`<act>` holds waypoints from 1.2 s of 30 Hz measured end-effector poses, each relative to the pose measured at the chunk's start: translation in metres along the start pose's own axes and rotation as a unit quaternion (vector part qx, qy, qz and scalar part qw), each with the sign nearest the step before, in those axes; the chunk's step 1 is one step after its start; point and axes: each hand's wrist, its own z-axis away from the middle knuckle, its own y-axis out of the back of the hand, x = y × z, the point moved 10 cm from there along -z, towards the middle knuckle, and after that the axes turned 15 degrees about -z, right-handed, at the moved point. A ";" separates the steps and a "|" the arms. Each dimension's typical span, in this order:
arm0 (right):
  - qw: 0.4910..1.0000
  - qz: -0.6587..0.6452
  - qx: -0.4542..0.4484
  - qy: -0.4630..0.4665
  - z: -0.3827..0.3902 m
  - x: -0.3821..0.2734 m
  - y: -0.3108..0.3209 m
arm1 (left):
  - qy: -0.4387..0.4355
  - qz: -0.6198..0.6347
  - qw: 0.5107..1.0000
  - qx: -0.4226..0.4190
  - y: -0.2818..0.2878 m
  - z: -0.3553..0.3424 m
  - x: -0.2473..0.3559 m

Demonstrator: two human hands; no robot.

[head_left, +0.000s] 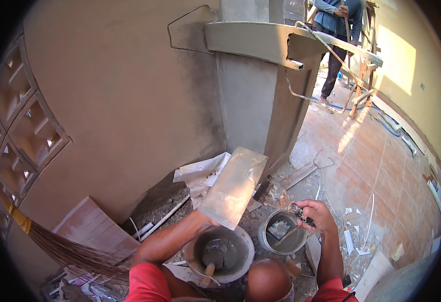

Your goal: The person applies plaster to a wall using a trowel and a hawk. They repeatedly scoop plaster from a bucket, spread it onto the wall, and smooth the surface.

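A flat, pale rectangular plastering board [234, 187] is held up in front of the wall corner, tilted. My left hand [206, 217] supports it from beneath, its fingers mostly hidden by the board. Over on the right, my right hand [318, 215] is closed around the dark handle of a trowel [273, 194], whose mortar-stained blade points left toward the board. Below the board is a round basin [249, 248] with grey wet mortar and a wooden-handled tool [208, 272] leaning in it. A bucket [301, 245] below the trowel holds murky water and a stick.
A plank [250, 41] juts out at the wall corner, with bent metal rods beside it. A broom [62, 245] leans at the left near a tile panel [93, 226]. Rubble and scraps litter the floor. Another person [334, 48] stands at the back beside a wooden trestle [364, 88].
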 end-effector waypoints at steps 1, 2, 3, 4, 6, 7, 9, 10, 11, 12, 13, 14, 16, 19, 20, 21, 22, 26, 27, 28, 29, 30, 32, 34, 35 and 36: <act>1.000 0.006 0.020 -0.011 0.001 0.008 0.007 | -0.015 -0.015 0.999 -0.027 -0.004 -0.001 0.011; 0.999 0.013 0.037 -0.021 0.002 0.013 0.014 | -0.045 -0.025 0.999 -0.001 -0.003 -0.003 0.027; 0.999 0.010 0.042 -0.018 0.006 0.017 0.019 | -0.075 -0.034 0.996 0.025 -0.005 -0.003 0.043; 0.999 0.007 0.044 -0.015 0.011 0.020 0.021 | -0.107 -0.044 0.992 0.052 -0.007 -0.003 0.062; 0.999 -0.006 0.054 -0.007 0.015 0.022 0.022 | -0.177 -0.090 0.976 0.094 -0.011 -0.011 0.105; 0.998 -0.016 0.062 0.001 0.017 0.020 0.021 | -0.209 -0.112 0.965 0.113 -0.013 -0.018 0.129; 0.997 -0.032 0.069 0.007 0.014 0.020 0.017 | -0.294 -0.289 0.897 0.158 -0.017 -0.030 0.189; 0.997 -0.038 0.069 0.012 0.013 0.020 0.016 | -0.317 -0.325 0.880 0.143 -0.029 -0.040 0.213; 0.996 -0.045 0.072 0.016 0.012 0.020 0.015 | -0.338 -0.359 0.861 0.127 -0.041 -0.049 0.236; 0.996 -0.038 0.084 0.014 0.011 0.019 0.015 | -0.351 -0.380 0.848 0.113 -0.050 -0.058 0.256; 0.996 -0.034 0.079 0.009 0.008 0.020 0.012 | -0.365 -0.402 0.833 0.102 -0.059 -0.063 0.275; 0.997 -0.032 0.077 0.005 0.006 0.022 0.010 | -0.368 -0.415 0.824 0.114 -0.060 -0.071 0.291; 0.997 -0.030 0.068 -0.004 0.002 0.023 0.008 | -0.372 -0.440 0.806 0.136 -0.061 -0.087 0.320; 0.998 -0.042 0.053 -0.016 -0.006 0.028 0.001 | -0.379 -0.463 0.788 0.144 -0.062 -0.109 0.348; 0.997 -0.053 0.051 -0.015 -0.009 0.030 0.000 | -0.378 -0.468 0.784 0.150 -0.060 -0.116 0.354; 0.997 -0.046 0.054 -0.020 -0.012 0.031 0.000 | -0.378 -0.473 0.780 0.156 -0.058 -0.122 0.359; 0.997 -0.041 0.056 -0.023 -0.015 0.033 -0.001 | -0.376 -0.480 0.776 0.161 -0.056 -0.128 0.364; 0.997 -0.053 0.050 -0.038 -0.027 0.042 -0.002 | -0.409 -0.504 0.742 0.170 -0.045 -0.142 0.378; 0.996 -0.052 0.051 -0.042 -0.029 0.045 0.000 | -0.421 -0.511 0.730 0.172 -0.043 -0.143 0.380; 0.996 -0.049 0.052 -0.047 -0.031 0.047 0.001 | -0.433 -0.518 0.717 0.175 -0.043 -0.144 0.382; 0.996 -0.046 0.053 -0.052 -0.033 0.049 0.002 | -0.438 -0.529 0.701 0.193 -0.042 -0.144 0.384; 0.996 -0.051 0.053 -0.052 -0.035 0.052 0.004 | -0.444 -0.539 0.684 0.211 -0.040 -0.144 0.386; 0.995 -0.060 0.056 -0.051 -0.038 0.055 0.010 | -0.448 -0.565 0.647 0.247 -0.040 -0.145 0.385; 0.995 -0.066 0.050 -0.051 -0.040 0.055 0.011 | -0.447 -0.597 0.603 0.285 -0.042 -0.146 0.383; 0.995 -0.068 0.047 -0.052 -0.041 0.055 0.011 | -0.452 -0.594 0.595 0.296 -0.044 -0.146 0.382; 0.995 -0.067 0.047 -0.052 -0.042 0.055 0.011 | -0.458 -0.592 0.588 0.307 -0.046 -0.147 0.382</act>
